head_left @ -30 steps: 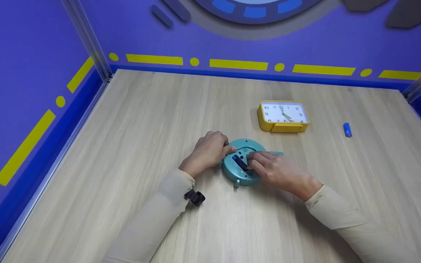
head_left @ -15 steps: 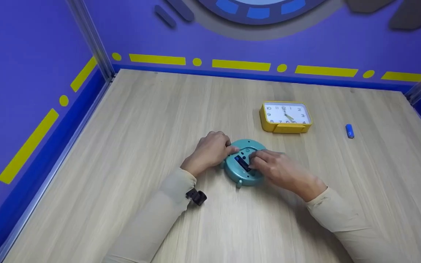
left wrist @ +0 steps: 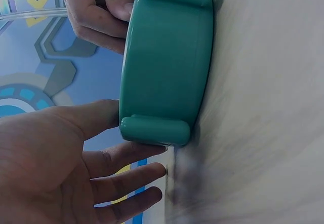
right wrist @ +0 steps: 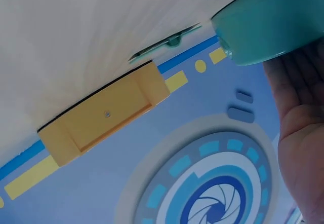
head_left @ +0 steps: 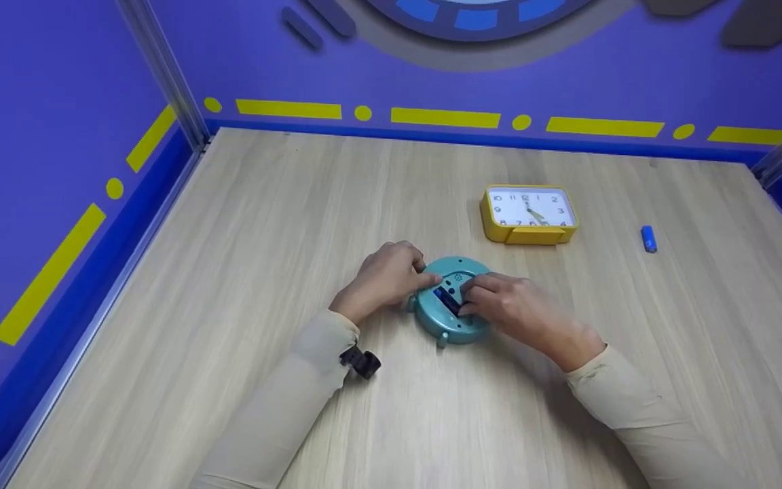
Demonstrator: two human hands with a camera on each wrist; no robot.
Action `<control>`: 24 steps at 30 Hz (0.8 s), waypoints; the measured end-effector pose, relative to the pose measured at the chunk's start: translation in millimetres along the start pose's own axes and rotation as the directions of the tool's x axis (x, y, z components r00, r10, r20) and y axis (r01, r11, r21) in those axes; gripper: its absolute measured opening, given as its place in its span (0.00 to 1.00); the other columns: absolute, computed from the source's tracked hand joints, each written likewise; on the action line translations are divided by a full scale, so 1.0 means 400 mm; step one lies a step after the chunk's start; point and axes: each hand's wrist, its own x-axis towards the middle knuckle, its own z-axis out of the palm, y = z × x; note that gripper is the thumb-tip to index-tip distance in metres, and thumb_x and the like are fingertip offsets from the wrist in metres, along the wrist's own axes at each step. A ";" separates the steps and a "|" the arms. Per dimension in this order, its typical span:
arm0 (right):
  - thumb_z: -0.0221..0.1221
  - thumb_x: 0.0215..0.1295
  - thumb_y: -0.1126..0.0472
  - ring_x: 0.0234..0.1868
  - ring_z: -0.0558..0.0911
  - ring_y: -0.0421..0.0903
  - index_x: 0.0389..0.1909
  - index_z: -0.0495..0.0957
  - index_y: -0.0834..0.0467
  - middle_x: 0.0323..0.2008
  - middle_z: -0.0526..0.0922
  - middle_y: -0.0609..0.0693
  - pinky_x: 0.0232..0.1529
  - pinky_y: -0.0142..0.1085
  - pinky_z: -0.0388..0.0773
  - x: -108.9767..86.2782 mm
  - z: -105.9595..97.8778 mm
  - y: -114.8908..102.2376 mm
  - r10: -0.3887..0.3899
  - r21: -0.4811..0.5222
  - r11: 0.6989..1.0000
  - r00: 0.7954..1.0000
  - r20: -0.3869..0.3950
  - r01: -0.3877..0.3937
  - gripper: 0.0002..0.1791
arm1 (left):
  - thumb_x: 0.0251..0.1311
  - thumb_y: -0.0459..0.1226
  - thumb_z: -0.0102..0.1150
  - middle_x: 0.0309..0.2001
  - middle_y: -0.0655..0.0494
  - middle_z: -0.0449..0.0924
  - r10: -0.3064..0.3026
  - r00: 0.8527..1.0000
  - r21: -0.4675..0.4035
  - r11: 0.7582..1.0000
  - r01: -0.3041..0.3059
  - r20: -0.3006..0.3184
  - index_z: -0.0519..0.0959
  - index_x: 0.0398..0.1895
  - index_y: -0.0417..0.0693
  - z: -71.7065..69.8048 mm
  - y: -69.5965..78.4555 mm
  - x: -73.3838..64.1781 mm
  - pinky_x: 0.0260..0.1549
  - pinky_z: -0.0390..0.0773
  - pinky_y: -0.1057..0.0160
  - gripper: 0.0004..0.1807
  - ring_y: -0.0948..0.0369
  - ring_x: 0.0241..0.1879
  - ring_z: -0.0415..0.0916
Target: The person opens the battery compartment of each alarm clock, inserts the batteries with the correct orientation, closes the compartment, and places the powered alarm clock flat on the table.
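A round teal clock [head_left: 442, 319] lies face down on the table, its back showing an uncovered battery slot [head_left: 447, 302] with a blue patch at the upper left end. My left hand [head_left: 387, 275] grips the clock's left rim, thumb on the back, as the left wrist view shows from the side [left wrist: 167, 67]. The bent fingers of my right hand [head_left: 516, 309] are at the slot's right edge. Their tips are hidden, and I cannot tell whether they pinch anything. In the right wrist view a thin green cover-like piece [right wrist: 164, 42] lies on the table beyond the clock.
Behind the clock stands a yellow alarm clock [head_left: 530, 214] with a white dial. A blue battery [head_left: 648, 239] lies on the table [head_left: 296, 204] farther right. Blue walls [head_left: 309, 75] with yellow marks enclose the back and sides.
My right fingers have shifted slightly at the slot, and the hand now hides the flat teal piece that showed behind it a second ago. My left hand keeps its hold on the teal clock.
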 end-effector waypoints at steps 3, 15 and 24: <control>0.77 0.60 0.60 0.42 0.89 0.48 0.42 0.86 0.63 0.39 0.86 0.53 0.45 0.39 0.85 0.004 -0.003 -0.003 0.010 -0.004 1.000 1.000 0.009 -0.010 0.14 | 0.71 0.51 0.69 0.43 0.55 0.79 0.004 1.000 0.016 1.000 -0.004 -0.006 0.87 0.38 0.43 0.000 0.003 -0.002 0.42 0.74 0.57 0.18 0.56 0.43 0.74; 0.77 0.59 0.66 0.42 0.86 0.50 0.40 0.86 0.65 0.41 0.86 0.56 0.48 0.42 0.85 -0.006 -0.016 0.025 0.246 0.074 0.967 0.969 -0.032 -0.243 0.12 | 0.71 0.49 0.67 0.12 0.64 0.61 -0.041 0.998 0.043 0.998 0.042 -0.038 0.68 0.10 0.53 -0.003 0.019 -0.026 0.24 0.65 0.61 0.31 0.63 0.18 0.65; 0.71 0.70 0.61 0.39 0.81 0.52 0.48 0.82 0.67 0.41 0.81 0.58 0.46 0.46 0.85 -0.012 -0.022 0.029 0.493 0.078 0.867 0.870 0.019 -0.493 0.14 | 0.75 0.49 0.60 0.25 0.56 0.70 -0.086 0.994 0.219 0.971 0.099 -0.067 0.71 0.18 0.51 0.010 0.062 -0.050 0.45 0.73 0.48 0.24 0.52 0.38 0.72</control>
